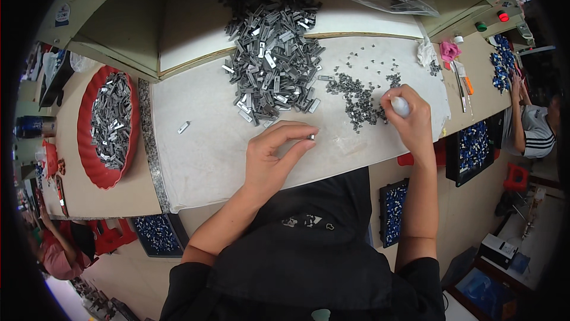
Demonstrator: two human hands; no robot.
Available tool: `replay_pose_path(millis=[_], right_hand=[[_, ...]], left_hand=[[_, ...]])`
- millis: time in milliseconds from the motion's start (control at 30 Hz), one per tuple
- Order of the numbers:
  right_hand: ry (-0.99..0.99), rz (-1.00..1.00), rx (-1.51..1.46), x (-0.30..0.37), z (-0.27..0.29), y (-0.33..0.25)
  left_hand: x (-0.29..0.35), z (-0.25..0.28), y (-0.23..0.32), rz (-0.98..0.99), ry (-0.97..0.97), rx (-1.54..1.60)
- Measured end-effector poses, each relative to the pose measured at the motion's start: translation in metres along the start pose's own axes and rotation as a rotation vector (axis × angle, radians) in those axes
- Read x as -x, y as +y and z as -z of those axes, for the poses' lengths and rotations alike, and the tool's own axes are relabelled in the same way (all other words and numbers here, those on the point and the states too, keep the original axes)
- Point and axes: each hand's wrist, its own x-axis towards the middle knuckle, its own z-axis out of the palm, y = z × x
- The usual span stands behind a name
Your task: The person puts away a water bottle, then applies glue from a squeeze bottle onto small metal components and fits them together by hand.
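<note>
My left hand [270, 152] is closed in a pinch above the white work sheet [208, 167]. Between its thumb and forefinger sits a small metal piece [311, 137], mostly covered by the fingertips. My right hand [415, 120] is wrapped round a white round-ended tool [400, 106]; the tool's lower part is hidden. Its fingertips are at the right edge of a scatter of tiny dark metal parts [359, 98]. Beyond my left hand lies a large heap of grey rectangular metal pieces [270, 60]. One loose piece [183, 127] rests alone to the left.
On the left stands a red scalloped basin [83, 137] filled with similar grey pieces. A shelf unit [119, 36] borders the far side, with a clear plastic bag [386, 2] on it. Pink cloth [449, 51] and tweezers [459, 86] lie right. Other people work at both sides.
</note>
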Motion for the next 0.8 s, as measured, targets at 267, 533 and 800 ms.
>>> replay_pose_path(millis=[267,533,800], right_hand=[[0.115,-0.088,-0.001,-0.001,0.002,0.017],[-0.055,-0.032,0.108,0.000,0.001,0.020],[-0.091,-0.010,0.149,-0.003,0.010,0.021]], left_hand=[[0.001,-0.001,0.002,0.016,0.039,-0.023],[-0.001,-0.003,0.002,0.044,0.071,0.003],[0.000,-0.001,-0.001,0.004,-0.024,-0.053]])
